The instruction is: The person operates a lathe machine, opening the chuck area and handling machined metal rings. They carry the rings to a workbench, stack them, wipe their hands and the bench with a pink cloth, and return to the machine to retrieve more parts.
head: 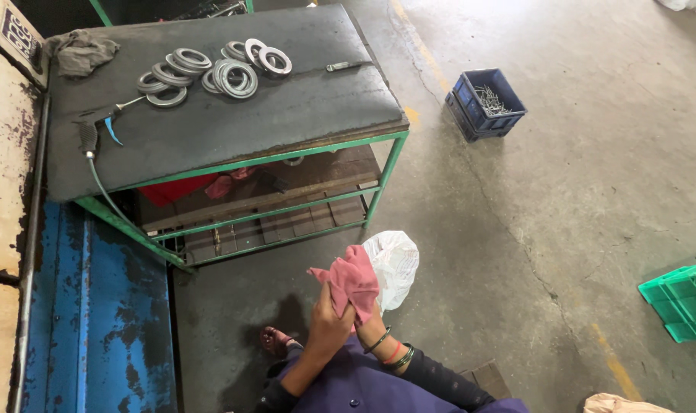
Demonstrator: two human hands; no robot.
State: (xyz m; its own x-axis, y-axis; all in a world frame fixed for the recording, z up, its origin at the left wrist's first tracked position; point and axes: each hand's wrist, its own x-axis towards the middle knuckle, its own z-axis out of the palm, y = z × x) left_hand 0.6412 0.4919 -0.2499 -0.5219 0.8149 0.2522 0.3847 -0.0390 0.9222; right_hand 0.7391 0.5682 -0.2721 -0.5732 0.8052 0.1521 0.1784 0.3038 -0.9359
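Low in the head view, both my hands are bunched around a pink cloth [353, 279]. My left hand [326, 325] grips its lower left side. My right hand [372, 329], with bangles on the wrist, is mostly hidden behind the cloth and holds it from the right. A white plastic bag [396, 264] lies on the concrete floor just behind the cloth. My foot in a sandal [275, 340] shows beside my left arm.
A green-framed table with a black top [233, 122] stands ahead, carrying several metal rings [210, 73], a grey rag [80, 52] and an air gun [95, 131] on a hose. A blue crate [486, 103] with metal parts and a green crate [683, 300] sit on the floor. A blue machine panel [95, 306] is at left.
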